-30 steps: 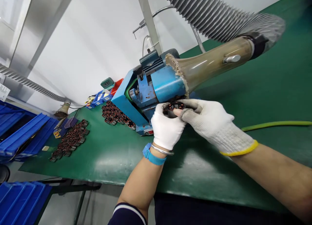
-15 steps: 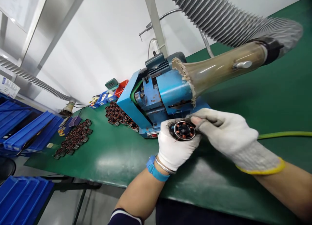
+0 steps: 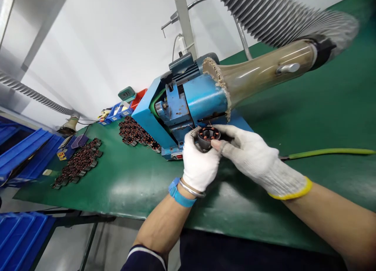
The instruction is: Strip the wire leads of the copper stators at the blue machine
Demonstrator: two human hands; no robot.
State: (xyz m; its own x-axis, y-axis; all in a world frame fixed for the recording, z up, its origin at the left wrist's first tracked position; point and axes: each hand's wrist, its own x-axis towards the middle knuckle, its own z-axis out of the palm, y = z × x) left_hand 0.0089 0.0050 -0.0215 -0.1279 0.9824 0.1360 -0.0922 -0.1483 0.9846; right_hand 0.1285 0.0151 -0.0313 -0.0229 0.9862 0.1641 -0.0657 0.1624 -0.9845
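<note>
A small round stator wound with copper wire (image 3: 208, 136) is held between both gloved hands, just in front of the blue bench machine (image 3: 188, 102). My left hand (image 3: 198, 161), in a white glove, wraps around its lower side. My right hand (image 3: 252, 153), in a white glove with a yellow cuff, pinches its right edge with thumb and fingers. The stator sits close below the slot on the machine's front. A clear suction funnel (image 3: 258, 73) joins the machine to a grey ribbed hose (image 3: 273, 16).
Two heaps of wound stators lie on the green table (image 3: 132, 177): one (image 3: 136, 134) beside the machine, one (image 3: 78, 163) near the left edge. Blue bins (image 3: 26, 155) stand at left. A green hose (image 3: 329, 151) runs along the table at right.
The hands tipped the stator face-up and drew it back from the machine, then raised it toward the machine's front slot again. The view shifted slightly.
</note>
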